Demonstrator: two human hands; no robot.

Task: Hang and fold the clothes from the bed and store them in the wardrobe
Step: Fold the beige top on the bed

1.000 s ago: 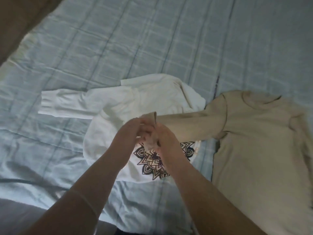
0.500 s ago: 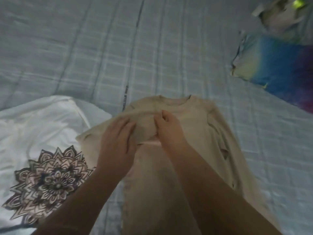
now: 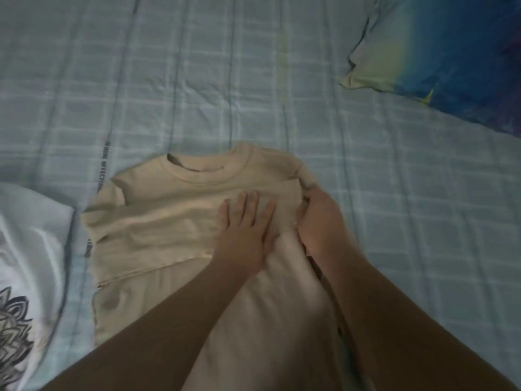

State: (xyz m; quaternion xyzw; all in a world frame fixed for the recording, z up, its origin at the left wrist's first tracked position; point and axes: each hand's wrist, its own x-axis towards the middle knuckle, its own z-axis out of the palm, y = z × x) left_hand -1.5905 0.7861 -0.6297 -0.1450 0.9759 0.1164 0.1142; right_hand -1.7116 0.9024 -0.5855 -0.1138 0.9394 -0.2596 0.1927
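A beige long-sleeved top [image 3: 169, 215] lies flat on the bed, collar away from me, with its left sleeve folded across the chest. My left hand [image 3: 245, 227] presses flat on that folded sleeve, fingers straight. My right hand [image 3: 318, 221] is at the top's right shoulder, fingers curled into the fabric there. A white sweatshirt [image 3: 31, 249] with a dark mandala print lies at the left edge, partly out of view.
The bed [image 3: 225, 80] is covered with a pale blue checked sheet. A blue and yellow pillow [image 3: 451, 52] lies at the upper right.
The beige sleeve has been carried across and laid over the chest. My left hand now lies flat on it, and my right hand has shifted to the right shoulder.
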